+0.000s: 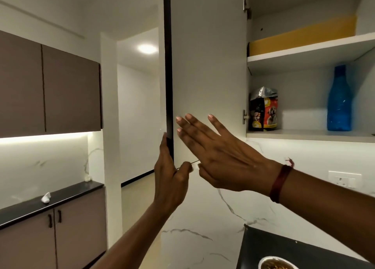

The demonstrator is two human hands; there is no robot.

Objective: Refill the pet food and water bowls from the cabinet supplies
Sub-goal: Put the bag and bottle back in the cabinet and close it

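Kitchen, cabinet door [207,66] open. L hand [169,173] grips its lower edge. R hand [215,153] flat, fingers straight, holds nothing. Food bag [263,109] + blue bottle [339,100] on lower shelf [304,134], well apart.

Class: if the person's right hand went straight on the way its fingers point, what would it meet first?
Probably the white inner face of the open cabinet door, near its dark edge; the right hand points up-left at it, fingers straight. Depth is unclear.
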